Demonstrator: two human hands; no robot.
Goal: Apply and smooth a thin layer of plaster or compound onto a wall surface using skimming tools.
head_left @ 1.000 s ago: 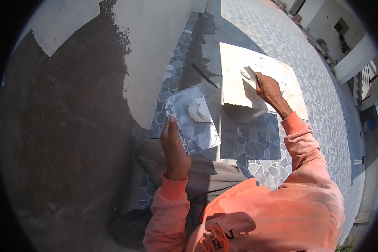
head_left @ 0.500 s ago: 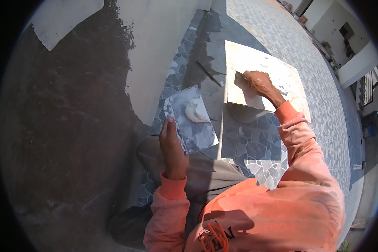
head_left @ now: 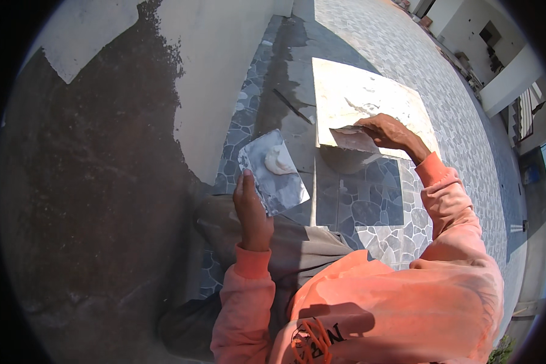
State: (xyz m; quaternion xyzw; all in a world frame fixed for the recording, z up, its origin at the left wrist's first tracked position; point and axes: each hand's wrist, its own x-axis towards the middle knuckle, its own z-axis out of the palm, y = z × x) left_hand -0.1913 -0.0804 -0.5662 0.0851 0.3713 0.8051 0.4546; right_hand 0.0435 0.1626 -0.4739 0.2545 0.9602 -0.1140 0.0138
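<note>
My left hand (head_left: 253, 209) is closed on the near-left edge of a flat rectangular plate (head_left: 289, 188), its thumb on top and the other fingers hidden beneath. White smears coat the plate, and a lump of putty (head_left: 279, 161) sits on it. Over the near edge of a pale square board (head_left: 330, 91), my right hand (head_left: 387, 131) is closed on a wide, thin-bladed scraper (head_left: 353, 140). The scraper's handle is hidden in my fist. White putty (head_left: 370, 100) lies spread on the board, beyond my right hand.
The board rests on a round grey support (head_left: 344, 160). A dark narrow strip (head_left: 292, 105) lies on the floor left of it. On my left rises a wall (head_left: 97, 158), part dark and part coated pale. Stone-patterned tiles (head_left: 379, 203) cover the floor.
My right hand has drawn the scraper toward the board's near edge and tilted its blade flatter. My left hand still holds the plate with its lump, nearly in place.
</note>
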